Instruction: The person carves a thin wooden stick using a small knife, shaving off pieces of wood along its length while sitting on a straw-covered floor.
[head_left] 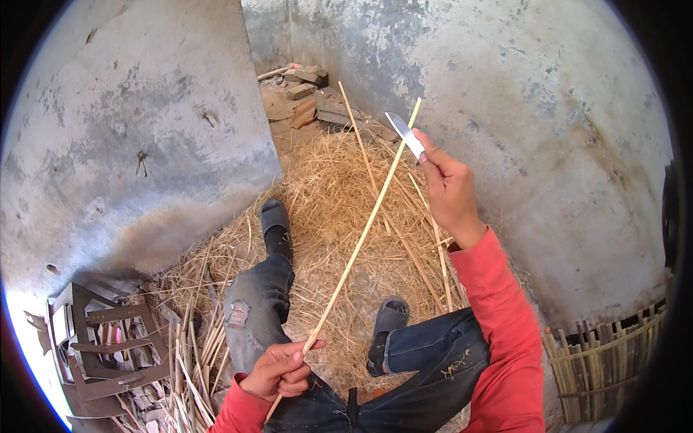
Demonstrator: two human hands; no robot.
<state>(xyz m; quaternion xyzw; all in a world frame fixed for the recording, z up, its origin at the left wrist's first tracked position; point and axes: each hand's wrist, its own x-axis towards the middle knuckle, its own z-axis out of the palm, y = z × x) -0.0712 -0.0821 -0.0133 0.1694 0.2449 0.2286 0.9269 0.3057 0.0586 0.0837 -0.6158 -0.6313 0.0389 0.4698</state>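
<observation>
My left hand [284, 369] is closed around the lower part of a long, pale bamboo strip [359, 244], low in front of my lap. The strip slants up and to the right, away from me. Out at its far end, my right hand [449, 180] grips a knife [404, 133] by its white handle. The blade points up and left and lies close to the strip near its tip. Whether the edge touches the strip, I cannot tell.
Straw-like shavings [325, 180] cover the floor between my feet. Loose strips [415, 252] lie on the right. A bundle of split sticks [195, 361] and a dark frame [108, 346] stand at left, a slatted bamboo fence [603, 368] at right. Bricks [303, 79] lie by the far wall.
</observation>
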